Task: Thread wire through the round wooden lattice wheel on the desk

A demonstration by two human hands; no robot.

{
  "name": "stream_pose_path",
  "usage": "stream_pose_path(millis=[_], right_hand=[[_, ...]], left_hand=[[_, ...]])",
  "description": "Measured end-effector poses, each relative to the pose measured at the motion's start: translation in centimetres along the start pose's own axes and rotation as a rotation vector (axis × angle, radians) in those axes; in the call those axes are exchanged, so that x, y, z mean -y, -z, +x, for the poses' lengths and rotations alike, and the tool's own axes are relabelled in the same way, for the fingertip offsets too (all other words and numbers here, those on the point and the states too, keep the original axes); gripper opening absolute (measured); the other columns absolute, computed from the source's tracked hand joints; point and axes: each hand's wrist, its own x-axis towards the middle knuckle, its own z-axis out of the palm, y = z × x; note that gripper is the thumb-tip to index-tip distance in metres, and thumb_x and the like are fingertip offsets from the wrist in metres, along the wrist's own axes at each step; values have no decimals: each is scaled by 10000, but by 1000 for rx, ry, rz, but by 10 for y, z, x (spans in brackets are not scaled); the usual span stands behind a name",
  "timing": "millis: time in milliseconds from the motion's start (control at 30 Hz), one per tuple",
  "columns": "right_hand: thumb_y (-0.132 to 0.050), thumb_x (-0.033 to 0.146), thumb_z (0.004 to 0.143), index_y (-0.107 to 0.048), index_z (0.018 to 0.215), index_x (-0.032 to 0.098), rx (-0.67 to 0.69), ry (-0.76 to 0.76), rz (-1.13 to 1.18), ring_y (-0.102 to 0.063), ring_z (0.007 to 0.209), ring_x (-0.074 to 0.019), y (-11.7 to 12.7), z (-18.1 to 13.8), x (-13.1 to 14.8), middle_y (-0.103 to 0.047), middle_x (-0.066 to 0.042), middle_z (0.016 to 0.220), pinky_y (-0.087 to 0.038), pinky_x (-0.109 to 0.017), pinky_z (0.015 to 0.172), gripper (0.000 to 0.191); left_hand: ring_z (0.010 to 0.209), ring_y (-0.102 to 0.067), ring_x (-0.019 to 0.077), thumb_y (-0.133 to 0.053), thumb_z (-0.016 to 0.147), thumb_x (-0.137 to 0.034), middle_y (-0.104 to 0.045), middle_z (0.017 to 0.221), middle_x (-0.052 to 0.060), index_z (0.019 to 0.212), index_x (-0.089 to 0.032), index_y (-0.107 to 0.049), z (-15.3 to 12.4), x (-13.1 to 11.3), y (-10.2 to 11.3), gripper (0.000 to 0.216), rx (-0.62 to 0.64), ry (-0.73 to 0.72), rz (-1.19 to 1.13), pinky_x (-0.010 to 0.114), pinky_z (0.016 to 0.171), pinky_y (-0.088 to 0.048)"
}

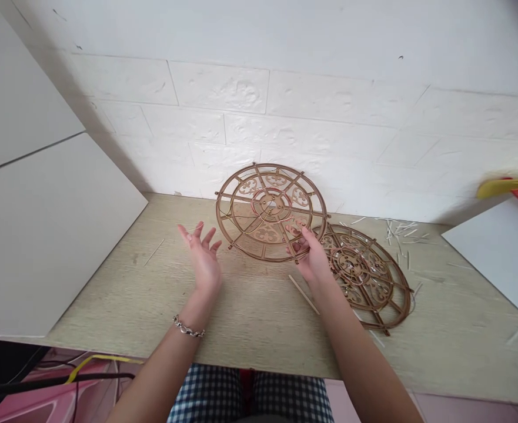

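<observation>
A round brown openwork wheel (267, 207) of thin wood is tilted up above the table, its lower right rim pinched by my right hand (310, 254). My left hand (202, 254) hovers to the left of the wheel, palm up, fingers spread, holding nothing and not touching it. A silver bracelet (188, 328) sits on the left wrist. A second similar openwork wheel (364, 276) lies flat on the table to the right, partly behind my right hand. A thin wooden stick (303, 294) lies on the table just below the held wheel.
The light wooden table (250, 317) meets a white brick-pattern wall (285, 111). Several thin sticks (397, 230) lie scattered at the back right. A white panel (42, 223) leans at the left, another white board (501, 252) at the right, with a yellow and red object (512, 188) above it.
</observation>
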Motion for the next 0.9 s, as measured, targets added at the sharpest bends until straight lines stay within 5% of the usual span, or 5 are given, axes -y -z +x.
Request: stream_pose_path(millis=[200, 333, 600, 733, 900], right_hand=[[-709, 254, 696, -636, 926, 210, 30, -51, -10, -577, 494, -102, -3, -2, -5, -715, 12, 820, -528, -240, 458, 246], [-708, 239, 692, -643, 926, 195, 77, -74, -6, -579, 493, -104, -5, -3, -11, -715, 7, 792, -529, -240, 468, 247], [-728, 263, 669, -649, 972, 177, 116, -132, -34, -605, 535, -115, -1, -1, -24, -715, -8, 800, -518, -225, 469, 324], [-750, 271, 645, -647, 958, 177, 129, -154, -13, -598, 523, -110, -1, -1, -26, -707, 9, 771, -526, -229, 470, 343], [-740, 279, 657, -635, 941, 184, 152, -168, 5, -593, 517, -115, -2, -2, -24, -717, -13, 799, -526, -239, 471, 317]], left_hand=[[1230, -479, 189, -356, 916, -512, -456, 1399, 80, 1265, -273, -524, 3, -9, 5, 456, -57, -309, 250, 273, 886, -466], [1110, -572, 207, -478, 877, -457, -661, 1134, 78, 1046, -198, -680, 5, -29, 3, 370, 94, -383, 481, 322, 948, -442], [793, -623, 233, -416, 845, -207, -692, 821, 82, 1216, -177, -616, 13, -64, -26, 423, 526, -663, 1224, 362, 852, -447], [731, -615, 245, -396, 848, -225, -694, 821, 91, 1064, -193, -677, 8, -74, -43, 356, 543, -550, 1448, 347, 744, -444], [670, -570, 205, -325, 917, -371, -642, 707, 51, 821, -199, -645, 11, -76, -45, 376, 534, -533, 1371, 285, 621, -381]])
